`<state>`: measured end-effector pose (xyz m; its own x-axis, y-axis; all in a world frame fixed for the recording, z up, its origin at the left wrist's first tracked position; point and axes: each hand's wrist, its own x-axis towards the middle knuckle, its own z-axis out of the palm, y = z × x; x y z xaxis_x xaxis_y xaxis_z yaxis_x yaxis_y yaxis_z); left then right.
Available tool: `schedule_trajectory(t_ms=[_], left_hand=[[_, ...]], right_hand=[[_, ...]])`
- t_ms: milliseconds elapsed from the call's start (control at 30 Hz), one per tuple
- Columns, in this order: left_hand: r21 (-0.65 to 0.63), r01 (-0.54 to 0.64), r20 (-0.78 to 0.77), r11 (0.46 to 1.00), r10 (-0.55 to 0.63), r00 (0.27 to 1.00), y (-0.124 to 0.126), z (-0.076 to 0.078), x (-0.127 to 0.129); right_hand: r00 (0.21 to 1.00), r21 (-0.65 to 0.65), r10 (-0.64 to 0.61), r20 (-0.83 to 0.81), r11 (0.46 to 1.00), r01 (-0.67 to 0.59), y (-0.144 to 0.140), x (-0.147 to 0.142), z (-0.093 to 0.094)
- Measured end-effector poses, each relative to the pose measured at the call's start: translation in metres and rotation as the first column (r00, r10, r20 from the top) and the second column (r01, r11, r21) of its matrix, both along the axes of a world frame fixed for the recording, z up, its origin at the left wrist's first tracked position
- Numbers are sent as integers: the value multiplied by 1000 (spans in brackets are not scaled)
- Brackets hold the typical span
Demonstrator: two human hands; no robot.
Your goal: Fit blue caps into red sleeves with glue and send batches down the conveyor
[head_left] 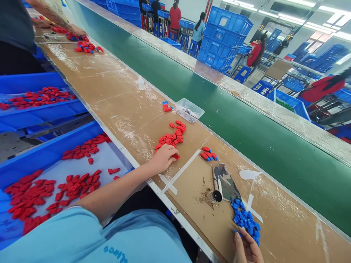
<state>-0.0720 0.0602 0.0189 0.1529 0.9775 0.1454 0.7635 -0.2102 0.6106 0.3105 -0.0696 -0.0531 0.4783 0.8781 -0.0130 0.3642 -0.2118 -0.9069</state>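
Observation:
My left hand (163, 159) is closed at the near side of a loose pile of small red plastic pieces (170, 138), its fingers curled over a red piece (176, 156). At the bottom right, my right hand (246, 248) pinches a small blue plastic piece (235, 231), partly hidden by the fingers. It is beside a heap of blue plastic pieces (246, 219). Between the hands lie a camouflage cloth (229, 184) and a small round container with a black top (217, 196). Several red pieces with blue ends (208, 154) sit farther back.
A clear plastic tray (189, 110) stands beside the green conveyor belt (219, 106). Blue bins of red pieces (79, 186) are below the bench edge at left. A co-worker's arm (55, 16) reaches over the bench at upper left. Stacked blue crates (219, 40) stand beyond the belt.

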Motion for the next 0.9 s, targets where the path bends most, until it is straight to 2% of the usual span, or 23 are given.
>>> schedule_trajectory(t_ms=[100, 200, 333, 433, 533, 667, 800, 900], left_hand=[[32, 164, 312, 986, -166, 936, -13, -2, 7], [55, 266, 487, 962, -259, 834, -24, -7, 17], [73, 322, 529, 944, -310, 790, -32, -13, 30], [82, 359, 559, 930, -341, 756, -37, -16, 39], [62, 405, 623, 912, -353, 698, -44, -18, 53], [21, 447, 698, 894, -333, 634, -52, -26, 74], [-69, 433, 705, 899, -264, 659, -54, -37, 88], [-108, 424, 703, 899, -233, 672, -52, -41, 91]], right_hand=[[997, 19, -24, -69, 999, 26, -1, -9, 8], [997, -20, -14, -76, 1000, 13, -2, -21, 24], [999, -33, 14, -45, 999, -15, 0, -37, 43], [996, 41, 89, -16, 995, -88, 5, -45, 48], [982, 132, 168, 87, 975, -179, 13, -52, 51], [947, 167, 236, 219, 947, -274, 24, -63, 58], [929, 143, 288, 234, 934, -326, 34, -72, 65], [892, 134, 284, 351, 928, -347, 42, -75, 72]])
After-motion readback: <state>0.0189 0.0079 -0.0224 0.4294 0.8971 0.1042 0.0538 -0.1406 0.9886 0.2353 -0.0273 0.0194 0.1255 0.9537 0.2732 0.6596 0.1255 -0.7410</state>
